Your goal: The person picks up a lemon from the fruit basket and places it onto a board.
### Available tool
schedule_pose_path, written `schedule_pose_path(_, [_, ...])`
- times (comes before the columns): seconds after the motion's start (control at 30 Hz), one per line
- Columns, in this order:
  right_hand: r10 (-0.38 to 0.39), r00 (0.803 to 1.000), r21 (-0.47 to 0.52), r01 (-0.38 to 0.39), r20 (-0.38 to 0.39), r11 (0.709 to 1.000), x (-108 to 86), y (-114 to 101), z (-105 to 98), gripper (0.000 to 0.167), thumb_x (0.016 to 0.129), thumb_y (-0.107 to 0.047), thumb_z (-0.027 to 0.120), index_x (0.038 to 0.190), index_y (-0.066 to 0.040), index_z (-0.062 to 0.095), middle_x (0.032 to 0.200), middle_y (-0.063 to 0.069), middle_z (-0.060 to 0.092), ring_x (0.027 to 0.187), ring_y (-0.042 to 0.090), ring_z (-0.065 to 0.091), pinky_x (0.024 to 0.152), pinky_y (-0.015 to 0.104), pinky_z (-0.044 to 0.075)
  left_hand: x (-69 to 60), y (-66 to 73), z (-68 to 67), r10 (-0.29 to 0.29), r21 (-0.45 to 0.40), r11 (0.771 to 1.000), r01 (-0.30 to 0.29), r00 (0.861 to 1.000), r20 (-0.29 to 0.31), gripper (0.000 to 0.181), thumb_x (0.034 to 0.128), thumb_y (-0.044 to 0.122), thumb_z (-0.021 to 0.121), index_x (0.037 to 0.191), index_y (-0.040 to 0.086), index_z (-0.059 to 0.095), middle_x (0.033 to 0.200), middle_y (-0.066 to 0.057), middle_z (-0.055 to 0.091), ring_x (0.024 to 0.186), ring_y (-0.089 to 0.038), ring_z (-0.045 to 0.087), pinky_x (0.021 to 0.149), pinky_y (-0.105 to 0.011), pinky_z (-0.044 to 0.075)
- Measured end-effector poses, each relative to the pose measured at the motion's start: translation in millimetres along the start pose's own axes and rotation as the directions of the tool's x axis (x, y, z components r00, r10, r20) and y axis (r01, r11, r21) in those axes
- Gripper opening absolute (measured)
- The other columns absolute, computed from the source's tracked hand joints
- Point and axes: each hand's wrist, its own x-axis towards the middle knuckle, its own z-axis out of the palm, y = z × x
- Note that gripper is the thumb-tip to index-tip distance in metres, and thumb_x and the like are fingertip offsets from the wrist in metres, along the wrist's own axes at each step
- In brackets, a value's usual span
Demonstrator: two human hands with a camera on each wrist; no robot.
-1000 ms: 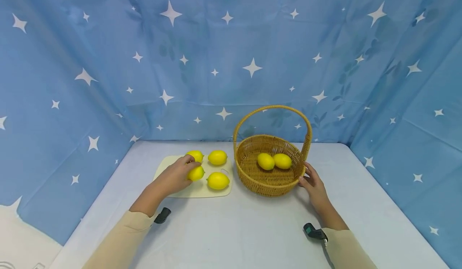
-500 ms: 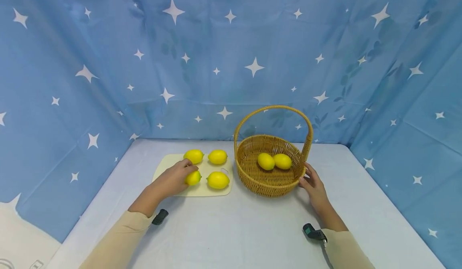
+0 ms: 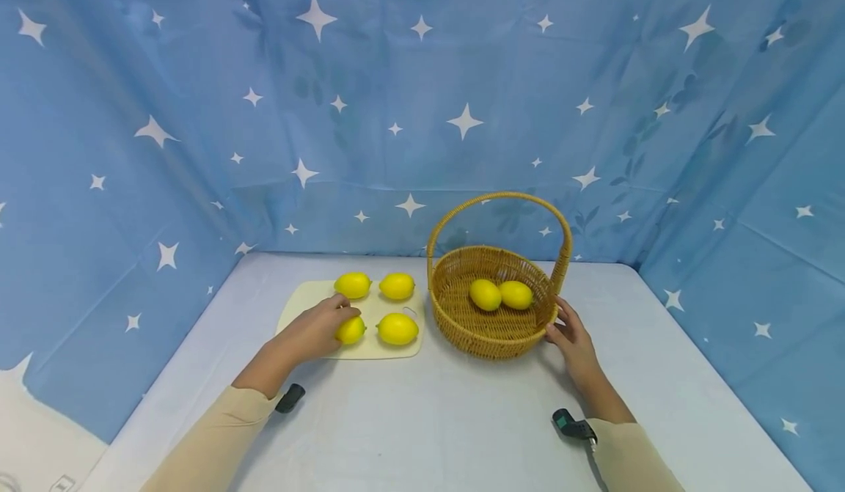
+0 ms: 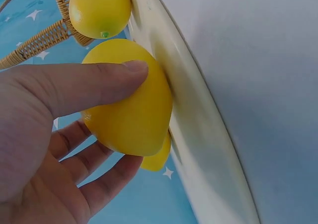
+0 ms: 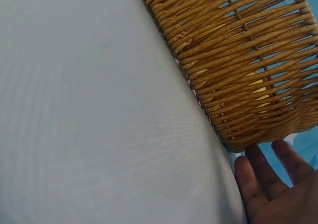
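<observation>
One lemon (image 4: pixel 136 122), partly hidden, in curled left hand (image 3: pixel 313 330); straight-fingered right hand (image 3: pixel 576 343) against basket (image 3: pixel 490 343)

The lemons (image 3: pixel 397 328) are yellow, the left-hand board (image 3: pixel 300 305) cream, the woven basket (image 3: pixel 491 346) at right golden brown. White four-pointed stars (image 3: pixel 465 122) pattern the blue far curtain (image 3: pixel 396 67).

The wicker basket (image 3: pixel 491 347) holds two yellow lemons (image 3: pixel 485 295); another lemon (image 4: pixel 139 117) is pinched.

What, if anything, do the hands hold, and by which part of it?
Left hand: a lemon, pinched by its rounded sides. Right hand: touches the side of the basket.
</observation>
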Motion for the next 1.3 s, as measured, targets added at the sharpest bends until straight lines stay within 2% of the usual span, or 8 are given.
schedule_pose_path(0.13, [0.004,1.000,0.016,-0.004,0.004,1.000,-0.7,-2.2,0.9,0.064,0.102,-0.024,0.051,0.157,-0.026,0.017,0.153,0.022,0.027,0.126,0.039,0.045,0.083,0.016,0.047,1.7,-1.4,0.4,-0.013,-0.002,1.000,0.013,1.000,0.020,0.050,0.0754,-0.005,0.076,0.123,0.008,0.067,0.113,-0.006,0.053,0.092,-0.019,0.052,0.079,-0.036,0.049])
schedule_pose_path(0.37, [0.003,1.000,-0.014,-0.003,-0.005,1.000,1.2,-0.6,-0.1,0.063,0.102,-0.029,0.051,0.156,-0.031,0.019,0.152,0.017,0.031,0.122,0.028,0.048,0.084,0.017,0.048,3.6,-4.7,0.0,-0.039,-0.021,0.999,0.040,0.999,0.026,0.054,0.0747,-0.004,0.077,0.125,0.009,0.066,0.113,-0.004,0.052,0.094,-0.019,0.051,0.083,-0.038,0.048])
schedule_pose_path(0.53, [0.001,1.000,-0.002,-0.001,-0.004,1.000,0.0,-0.6,-1.3,0.063,0.102,-0.027,0.051,0.157,-0.028,0.019,0.152,0.020,0.030,0.124,0.034,0.047,0.084,0.017,0.048,2.8,-4.6,-1.7,-0.058,-0.040,0.997,0.060,0.997,0.045,0.056,0.0743,-0.002,0.079,0.127,0.011,0.065,0.115,-0.003,0.051,0.097,-0.019,0.051,0.086,-0.038,0.047])
schedule_pose_path(0.73, [0.027,1.000,0.007,-0.027,0.000,1.000,-0.3,0.1,-0.7,0.064,0.102,-0.029,0.052,0.157,-0.030,0.018,0.154,0.019,0.028,0.127,0.036,0.045,0.084,0.018,0.047,1.4,-6.5,-4.0,-0.047,-0.047,0.998,0.049,0.998,0.041,0.059,0.0726,0.004,0.083,0.128,0.012,0.064,0.116,-0.003,0.051,0.100,-0.020,0.052,0.089,-0.039,0.047])
schedule_pose_path(0.9, [0.009,1.000,0.006,-0.009,0.007,1.000,0.1,-2.2,-1.0,0.064,0.102,-0.026,0.051,0.157,-0.028,0.017,0.153,0.020,0.028,0.128,0.038,0.045,0.084,0.017,0.047,8.7,-3.9,-11.8,-0.011,-0.032,0.999,0.012,0.999,0.039,0.064,0.0719,0.009,0.086,0.131,0.010,0.062,0.117,-0.005,0.052,0.098,-0.019,0.052,0.085,-0.037,0.049])
schedule_pose_path(1.0, [0.001,1.000,-0.006,-0.001,0.001,1.000,1.0,-2.1,-1.4,0.063,0.102,-0.027,0.051,0.156,-0.031,0.018,0.153,0.019,0.029,0.127,0.037,0.046,0.083,0.016,0.047,18.7,2.1,-17.5,0.013,-0.027,1.000,-0.012,0.999,0.039,0.067,0.0714,0.011,0.087,0.133,0.009,0.060,0.116,-0.006,0.053,0.092,-0.018,0.051,0.078,-0.033,0.049])
schedule_pose_path(1.07, [0.001,1.000,-0.012,-0.001,-0.001,1.000,1.4,-2.0,-1.3,0.063,0.102,-0.028,0.051,0.156,-0.032,0.019,0.153,0.018,0.030,0.127,0.036,0.046,0.083,0.016,0.047,26.6,8.5,-21.0,0.026,-0.014,1.000,-0.025,0.999,0.037,0.067,0.0720,0.013,0.088,0.133,0.012,0.060,0.116,-0.004,0.053,0.093,-0.016,0.051,0.077,-0.031,0.049])
schedule_pose_path(1.3, [0.001,1.000,0.011,-0.001,0.001,1.000,-0.3,-3.4,0.5,0.063,0.102,-0.025,0.051,0.157,-0.026,0.019,0.153,0.022,0.028,0.127,0.040,0.044,0.083,0.017,0.048,49.6,39.3,-27.4,0.138,0.026,0.990,-0.138,0.990,0.006,0.043,0.0849,0.018,0.077,0.126,0.016,0.066,0.109,0.002,0.054,0.093,-0.013,0.053,0.079,-0.029,0.049])
